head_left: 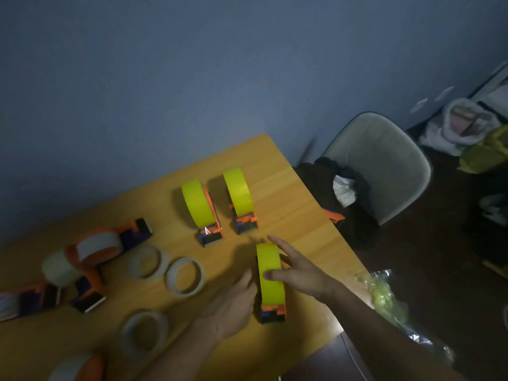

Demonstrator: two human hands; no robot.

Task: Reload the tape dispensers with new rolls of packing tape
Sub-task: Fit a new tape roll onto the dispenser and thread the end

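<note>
Reaching in from the head view, the right hand [295, 266] drapes over a third dispenser [270, 284] carrying a yellow roll, thumb on the tape and fingers along its far side, a light grip around the roll. The left hand [236, 301] rests just beside it, fingers loose, holding nothing that I can see. Further back on the tabletop [288, 188], two loaded dispensers [203, 210] stand side by side with yellow rolls. Over on the left, older dispensers [110, 243] with pale tape wait, and pale loose rolls or cores [185, 276] lie around. My call: three done, several left.
</note>
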